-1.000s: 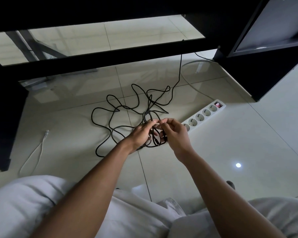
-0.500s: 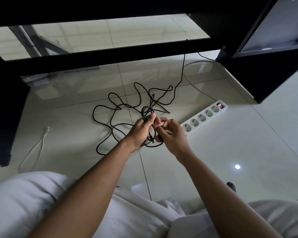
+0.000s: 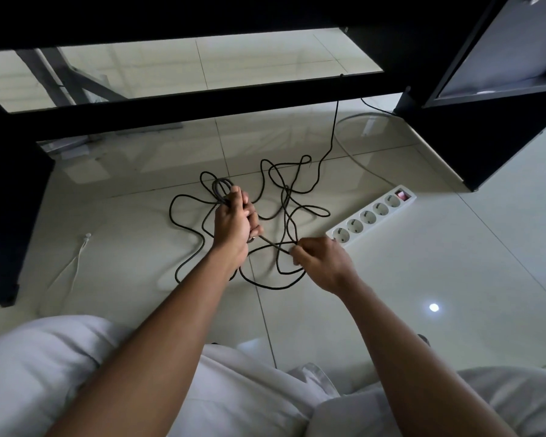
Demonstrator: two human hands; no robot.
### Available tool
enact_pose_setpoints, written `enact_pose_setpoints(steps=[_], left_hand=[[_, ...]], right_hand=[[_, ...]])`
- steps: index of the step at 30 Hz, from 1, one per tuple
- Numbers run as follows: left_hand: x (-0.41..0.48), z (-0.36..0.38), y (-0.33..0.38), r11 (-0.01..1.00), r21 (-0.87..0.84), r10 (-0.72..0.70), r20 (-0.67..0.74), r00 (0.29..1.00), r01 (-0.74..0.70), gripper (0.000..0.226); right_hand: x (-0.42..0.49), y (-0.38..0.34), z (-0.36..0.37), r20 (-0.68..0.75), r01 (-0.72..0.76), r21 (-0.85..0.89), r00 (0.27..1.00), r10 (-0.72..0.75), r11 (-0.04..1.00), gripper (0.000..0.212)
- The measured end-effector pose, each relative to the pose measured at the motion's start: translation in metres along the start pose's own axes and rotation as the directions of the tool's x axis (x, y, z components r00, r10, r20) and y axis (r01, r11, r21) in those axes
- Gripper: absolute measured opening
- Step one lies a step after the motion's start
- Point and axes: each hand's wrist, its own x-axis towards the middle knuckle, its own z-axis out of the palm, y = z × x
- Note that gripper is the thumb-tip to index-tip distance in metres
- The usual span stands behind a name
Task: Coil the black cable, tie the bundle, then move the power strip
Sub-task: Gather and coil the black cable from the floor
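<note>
Hands have pulled apart since 0.5 s ago: left hand (image 3: pixel 234 225) went up-left, fingers curled round a small coil (image 3: pixel 220 188) of the black cable (image 3: pixel 275 244). Right hand (image 3: pixel 320 263) moved right, pinching one strand stretched taut between the two hands. Rest of the cable lies in loose loops on the floor (image 3: pixel 423 263). Power strip (image 3: pixel 372 214) sits on the floor just beside the right hand.

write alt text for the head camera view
A person's left hand grips a coil of thin black cable while the right hand pinches a strand stretched between them; the rest sprawls over pale floor tiles beside a long white power strip.
</note>
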Motion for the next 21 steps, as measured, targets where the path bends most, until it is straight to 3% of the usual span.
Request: enact_pose_setpoints(steps=[6,11,16,21], left_hand=[[-0.003,0.003,0.013,0.989,0.081,0.128,-0.102,0.987,-0.121,0.04],[0.005,-0.009,0.018,0.969,0.154,0.223,-0.214,0.951,-0.192,0.046],[0.003,-0.017,0.008,0.877,0.48,-0.012,0.018,1.0,0.001,0.04],[-0.01,-0.011,-0.002,0.737,0.676,-0.301,0.3,0.905,0.02,0.045]], right_hand=[[0.0,0.005,-0.005,-0.136,0.031,-0.224,0.989,-0.063,0.974,0.036],[0.0,0.012,-0.002,-0.082,0.01,-0.269,0.996,-0.033,0.963,0.035],[0.003,0.015,-0.004,-0.062,0.107,-0.016,0.992,-0.108,0.994,0.025],[0.004,0.0,0.005,-0.148,0.231,0.104,0.966,-0.214,0.967,0.027]])
